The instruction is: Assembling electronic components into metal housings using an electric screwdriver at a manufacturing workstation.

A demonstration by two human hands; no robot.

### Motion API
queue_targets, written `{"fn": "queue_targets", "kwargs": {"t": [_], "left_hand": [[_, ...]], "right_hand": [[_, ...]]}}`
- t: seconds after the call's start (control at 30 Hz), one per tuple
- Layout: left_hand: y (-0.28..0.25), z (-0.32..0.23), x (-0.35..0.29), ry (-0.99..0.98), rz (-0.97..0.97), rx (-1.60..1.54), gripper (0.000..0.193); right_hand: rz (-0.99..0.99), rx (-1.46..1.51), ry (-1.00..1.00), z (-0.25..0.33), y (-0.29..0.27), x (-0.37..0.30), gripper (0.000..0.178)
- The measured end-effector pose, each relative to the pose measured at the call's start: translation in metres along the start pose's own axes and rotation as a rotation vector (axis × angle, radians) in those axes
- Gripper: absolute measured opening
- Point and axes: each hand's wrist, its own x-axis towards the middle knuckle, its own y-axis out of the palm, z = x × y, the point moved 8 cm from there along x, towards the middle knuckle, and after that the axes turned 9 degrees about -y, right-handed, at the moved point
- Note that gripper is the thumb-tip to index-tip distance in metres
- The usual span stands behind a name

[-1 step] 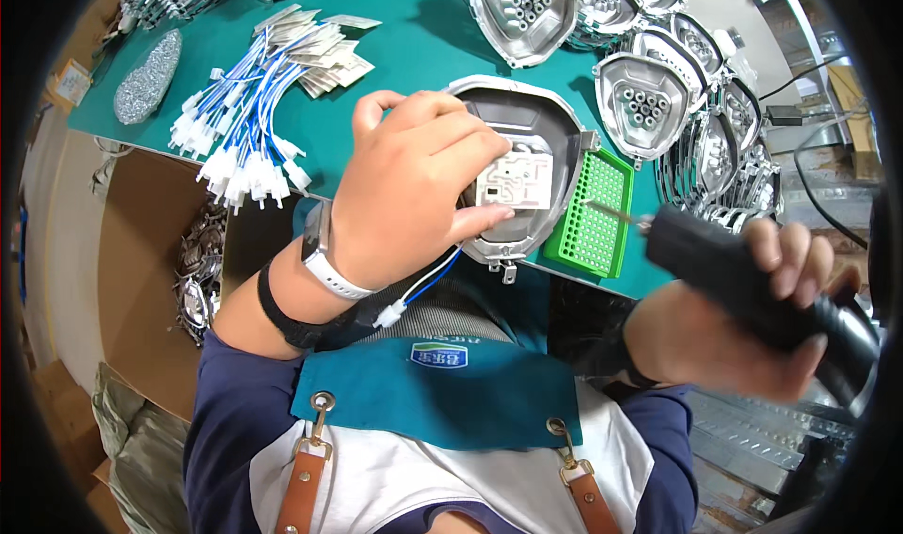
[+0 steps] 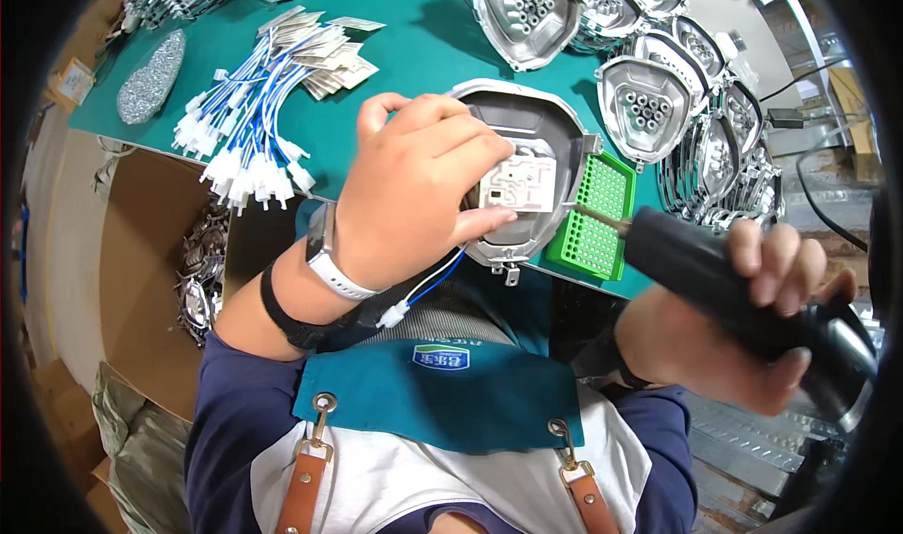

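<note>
My left hand [image 2: 414, 181] grips a white circuit board [image 2: 527, 186] between thumb and fingers, inside a grey metal lamp housing [image 2: 564, 125]. Blue and white wires ending in a white connector [image 2: 393, 315] come out below that hand. My right hand [image 2: 687, 341], slightly blurred, is wrapped round a black electric screwdriver [image 2: 691, 256]. The screwdriver's thin bit points left across a green perforated screw tray [image 2: 616, 200], with its tip near the housing's right edge. Whether the tip carries a screw I cannot tell.
Wired circuit boards [image 2: 329, 63] lie in a pile on the green table at the left, beside a glittery silver oval object [image 2: 150, 78]. Stacked metal housings [image 2: 649, 111] line the back and right. A cardboard box [image 2: 150, 252] with metal parts stands at the lower left.
My right hand has moved the screwdriver left, bringing its bit from over the green tray to the housing's edge. My left hand keeps its hold on the circuit board.
</note>
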Motion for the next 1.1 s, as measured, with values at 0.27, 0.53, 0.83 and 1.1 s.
{"fn": "queue_targets", "kwargs": {"t": [0.27,0.53,0.83,1.1], "left_hand": [[0.001,0.007,-0.009,-0.006,-0.046,-0.058,0.045],[0.001,0.007,-0.008,-0.015,-0.028,-0.074,0.045],[0.002,0.006,-0.007,-0.011,-0.013,-0.076,0.046],[-0.002,0.0,-0.011,0.001,-0.066,-0.048,0.048]], "right_hand": [[0.115,-0.086,-0.011,-0.032,0.021,-0.017,0.058],[0.098,-0.163,-0.007,-0.039,0.021,-0.021,0.058],[0.206,-0.1,0.025,-0.053,0.033,-0.015,0.049],[0.151,-0.044,0.019,-0.058,0.035,-0.008,0.058]]}}
